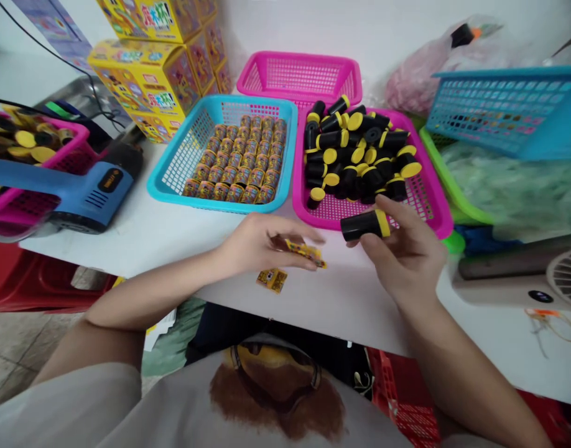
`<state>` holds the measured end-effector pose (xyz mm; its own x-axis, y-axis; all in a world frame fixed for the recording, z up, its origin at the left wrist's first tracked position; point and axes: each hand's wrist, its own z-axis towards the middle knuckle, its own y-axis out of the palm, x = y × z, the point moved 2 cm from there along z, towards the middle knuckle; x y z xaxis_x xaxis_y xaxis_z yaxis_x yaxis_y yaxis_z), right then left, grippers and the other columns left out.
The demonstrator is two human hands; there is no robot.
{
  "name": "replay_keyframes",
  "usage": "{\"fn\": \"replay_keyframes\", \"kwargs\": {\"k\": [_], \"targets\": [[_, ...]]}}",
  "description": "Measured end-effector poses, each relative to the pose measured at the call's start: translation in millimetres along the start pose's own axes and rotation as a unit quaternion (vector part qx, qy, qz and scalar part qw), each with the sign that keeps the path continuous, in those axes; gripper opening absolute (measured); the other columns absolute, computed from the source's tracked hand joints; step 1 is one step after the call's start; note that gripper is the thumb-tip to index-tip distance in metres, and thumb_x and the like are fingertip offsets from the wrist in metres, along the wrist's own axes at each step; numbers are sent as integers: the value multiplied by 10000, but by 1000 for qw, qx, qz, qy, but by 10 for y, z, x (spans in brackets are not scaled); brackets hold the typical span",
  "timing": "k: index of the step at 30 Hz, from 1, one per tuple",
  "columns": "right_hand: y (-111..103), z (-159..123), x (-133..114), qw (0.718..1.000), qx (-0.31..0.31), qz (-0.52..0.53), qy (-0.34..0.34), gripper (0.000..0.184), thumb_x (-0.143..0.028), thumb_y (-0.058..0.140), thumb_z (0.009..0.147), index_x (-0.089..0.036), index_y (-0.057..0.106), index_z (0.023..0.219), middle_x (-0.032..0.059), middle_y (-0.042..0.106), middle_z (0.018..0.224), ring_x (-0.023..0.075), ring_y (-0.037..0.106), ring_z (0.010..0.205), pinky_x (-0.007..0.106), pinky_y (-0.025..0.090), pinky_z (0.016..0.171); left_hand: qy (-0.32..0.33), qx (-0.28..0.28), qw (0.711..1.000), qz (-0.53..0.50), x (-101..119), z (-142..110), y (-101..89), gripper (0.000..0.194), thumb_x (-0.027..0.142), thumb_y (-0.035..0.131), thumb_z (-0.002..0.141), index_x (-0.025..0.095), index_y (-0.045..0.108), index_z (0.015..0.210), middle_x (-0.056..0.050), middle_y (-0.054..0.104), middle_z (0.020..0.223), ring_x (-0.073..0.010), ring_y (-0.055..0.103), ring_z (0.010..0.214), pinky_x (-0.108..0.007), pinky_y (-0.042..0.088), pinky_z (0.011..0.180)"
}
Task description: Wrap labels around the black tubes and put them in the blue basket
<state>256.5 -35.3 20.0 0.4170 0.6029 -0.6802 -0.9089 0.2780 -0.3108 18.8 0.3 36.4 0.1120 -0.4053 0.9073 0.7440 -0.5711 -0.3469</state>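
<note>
From my remote station I log 2 hands working at the near edge of the white counter [140, 246]. The left hand [262, 246] has its fingers curled, pinching a small yellow printed wrapper [305, 252] just above the surface. A 2nd wrapper [271, 280] lies flat on the counter just below that hand. The right hand [404, 252] grips a black cylinder with a yellow cap [364, 225] between thumb and fingers, sideways, just in front of the magenta basket [441, 218]. That basket holds a loose heap of black cylinders [355, 149]. Just beside it, a turquoise basket [211, 205] carries neat rows of wrapped cylinders [234, 155].

Open room: a strip of white counter runs between the front rims of the baskets and the near edge, narrowing toward the right. A wider stretch lies between the turquoise basket and a blue heat gun [84, 193]. Yellow printed boxes [145, 74] stand behind.
</note>
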Motion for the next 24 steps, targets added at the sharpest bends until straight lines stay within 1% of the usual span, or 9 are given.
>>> {"fn": "replay_keyframes", "kwargs": {"k": [2,3,4,7,10,13,16,19,24], "targets": [[-19,11,-55,1000,-16,0,12,410,-357,696,967,-413,667,1373,52,718,1147,176,715,781,301,600,574,-17,1,999,-32,-164,38,96,629,346,784,931,182,566,1497,-19,773,788,-160,740,692,-242,589,649],[-30,20,-80,1000,-21,-3,13,390,-365,699,969,-414,687,1355,46,733,1109,180,715,786,302,601,587,-19,-8,999,-39,-234,29,141,714,347,743,963,183,438,1588,-17,780,800,-170,761,720,-259,603,696],[-40,28,-104,1000,-27,-4,13,372,-370,704,968,-418,703,1337,36,746,1064,181,714,794,301,603,606,-17,-24,999,-40,-292,8,179,743,336,701,990,185,351,1628,-21,790,833,-182,785,786,-279,616,767],[-39,38,-159,998,-59,12,33,356,-334,723,959,-447,728,1297,-7,763,958,156,711,783,273,601,633,-10,-65,998,-23,-389,-77,241,724,308,623,1022,177,271,1642,-28,802,897,-203,799,975,-337,604,947],[-16,24,-195,993,-91,36,72,345,-314,742,943,-435,748,1266,-17,776,970,147,728,791,261,613,649,-12,-74,997,-26,-409,-116,245,743,303,556,1047,168,170,1667,1,782,820,-188,791,874,-356,605,940],[7,11,-208,988,-110,56,93,302,-333,766,921,-377,777,1219,-3,781,958,153,733,794,267,626,662,5,-72,997,-31,-388,-108,231,725,303,557,1049,209,181,1663,11,784,828,-181,787,873,-346,603,948],[32,2,-189,984,-121,74,104,295,-315,790,898,-345,788,1192,-4,772,933,141,720,782,255,620,661,32,-65,997,-34,-356,-109,216,662,327,566,1056,243,258,1636,-3,798,878,-203,783,1059,-325,601,973],[55,-14,-143,982,-132,73,114,335,-294,823,865,-342,787,1194,-3,750,917,134,693,774,246,598,644,46,-34,998,-28,-359,-129,213,627,341,563,1071,256,285,1627,-5,800,883,-220,753,1188,-339,591,1040],[86,-35,-82,969,-162,126,138,381,-300,861,834,-338,775,1203,19,719,1039,133,693,865,262,618,730,127,31,991,-42,-436,-119,236,807,288,732,977,285,262,1632,-16,793,1019,-202,801,1003,-359,615,1025]]}}
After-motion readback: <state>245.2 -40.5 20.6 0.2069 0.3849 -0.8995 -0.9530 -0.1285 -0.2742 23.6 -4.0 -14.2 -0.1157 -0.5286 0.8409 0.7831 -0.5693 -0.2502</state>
